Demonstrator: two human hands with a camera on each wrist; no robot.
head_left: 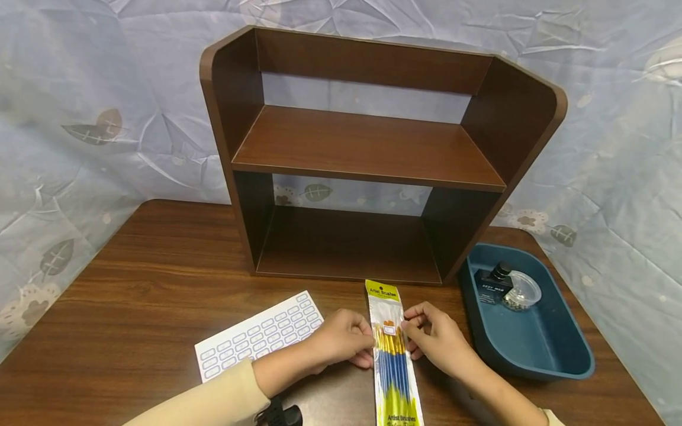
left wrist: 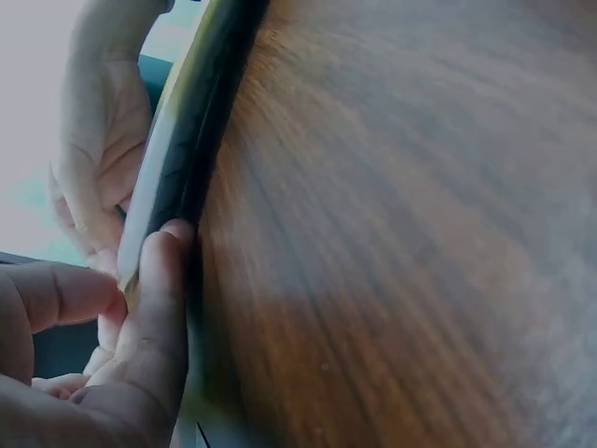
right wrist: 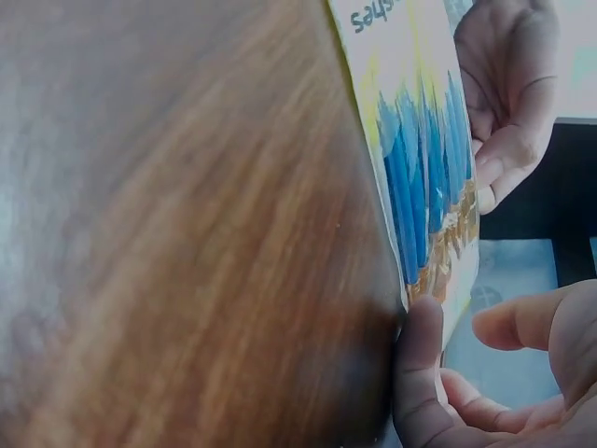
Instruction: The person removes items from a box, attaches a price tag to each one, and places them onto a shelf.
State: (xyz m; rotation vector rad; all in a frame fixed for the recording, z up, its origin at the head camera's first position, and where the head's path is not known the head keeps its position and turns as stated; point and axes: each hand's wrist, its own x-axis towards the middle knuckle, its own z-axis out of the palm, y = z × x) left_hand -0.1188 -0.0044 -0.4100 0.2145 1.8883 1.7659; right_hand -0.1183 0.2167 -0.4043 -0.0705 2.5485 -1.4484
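Observation:
A slim clear pack of paintbrushes (head_left: pixel 393 361) has a yellow-green header reading "Artist Brushes" and several blue-handled brushes inside. A small bordered label (head_left: pixel 389 331) sits on its front, over the bristle area. My left hand (head_left: pixel 343 337) pinches the pack's left edge beside the brush heads. Opposite it, my right hand (head_left: pixel 438 338) holds the right edge with curled fingers. In the right wrist view one right fingertip (right wrist: pixel 422 322) is against the pack's edge, and another finger stands a little off its face. A white sheet of blue-bordered stickers (head_left: pixel 261 331) lies by my left forearm.
A brown two-tier wooden shelf (head_left: pixel 367 145) stands at the back of the wooden table (head_left: pixel 133 319). To the right is a blue-green bin (head_left: pixel 549 346) holding a black bottle (head_left: pixel 492 284) and a round clear container (head_left: pixel 523 291) with small pieces.

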